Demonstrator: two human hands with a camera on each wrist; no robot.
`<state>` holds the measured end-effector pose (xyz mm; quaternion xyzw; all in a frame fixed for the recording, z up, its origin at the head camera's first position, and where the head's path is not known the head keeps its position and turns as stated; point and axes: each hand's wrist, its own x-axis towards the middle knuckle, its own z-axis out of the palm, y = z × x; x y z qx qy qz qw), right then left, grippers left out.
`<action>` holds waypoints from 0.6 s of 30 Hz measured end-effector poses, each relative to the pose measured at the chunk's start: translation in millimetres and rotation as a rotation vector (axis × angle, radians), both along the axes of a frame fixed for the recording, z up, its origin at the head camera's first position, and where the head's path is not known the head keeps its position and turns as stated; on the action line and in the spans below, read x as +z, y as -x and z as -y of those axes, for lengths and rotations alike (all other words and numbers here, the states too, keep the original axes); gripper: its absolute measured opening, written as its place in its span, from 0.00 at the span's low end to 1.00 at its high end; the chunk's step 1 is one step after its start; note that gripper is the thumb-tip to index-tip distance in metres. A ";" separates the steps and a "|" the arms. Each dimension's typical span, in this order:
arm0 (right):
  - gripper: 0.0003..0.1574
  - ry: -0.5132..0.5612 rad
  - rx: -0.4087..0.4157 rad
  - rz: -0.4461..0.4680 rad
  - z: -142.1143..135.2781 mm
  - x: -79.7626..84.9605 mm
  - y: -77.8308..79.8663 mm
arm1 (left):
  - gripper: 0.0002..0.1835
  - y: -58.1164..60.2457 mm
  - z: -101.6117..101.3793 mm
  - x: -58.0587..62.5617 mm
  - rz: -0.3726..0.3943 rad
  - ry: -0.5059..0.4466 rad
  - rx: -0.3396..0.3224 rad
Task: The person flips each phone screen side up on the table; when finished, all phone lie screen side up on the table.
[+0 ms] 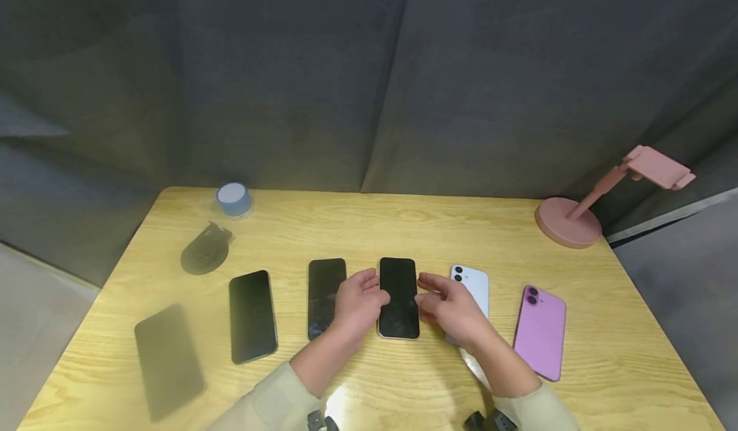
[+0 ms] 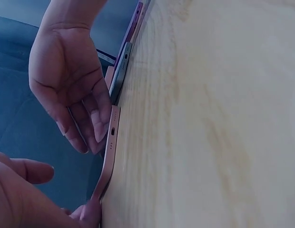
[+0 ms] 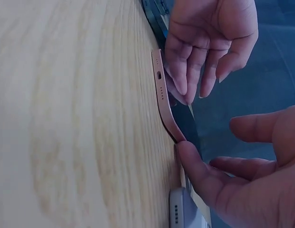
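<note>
A black-screened smartphone point(image 1: 398, 300) with a pink edge point(image 3: 162, 95) lies face up at mid-table between the two hands. My left hand point(image 1: 359, 301) is at its left side, thumb over the screen's edge, partly covering a second dark smartphone point(image 1: 325, 284). On the other side, my right hand point(image 1: 452, 306) has its fingers extended toward the phone's right edge. A fingertip touches that edge in the right wrist view. Neither hand's fingers curl round the phone. A white smartphone point(image 1: 476, 285), camera side up, is partly hidden under the right hand and wrist.
A purple smartphone point(image 1: 542, 335) lies at the right. Another black smartphone point(image 1: 253, 317) and a greyish phone-shaped slab point(image 1: 170, 360) lie at the left. Behind them are a dark rounded object point(image 1: 206, 250) and a blue-and-white cylinder point(image 1: 234, 202). A pink phone stand point(image 1: 567, 223) occupies the back right corner.
</note>
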<state>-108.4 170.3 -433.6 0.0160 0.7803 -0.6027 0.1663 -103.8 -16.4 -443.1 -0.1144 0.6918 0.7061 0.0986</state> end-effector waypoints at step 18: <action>0.40 -0.300 -0.134 -0.151 -66.1 12.1 -33.7 | 0.31 -8.1 -44.9 17.3 -0.124 -0.085 -0.238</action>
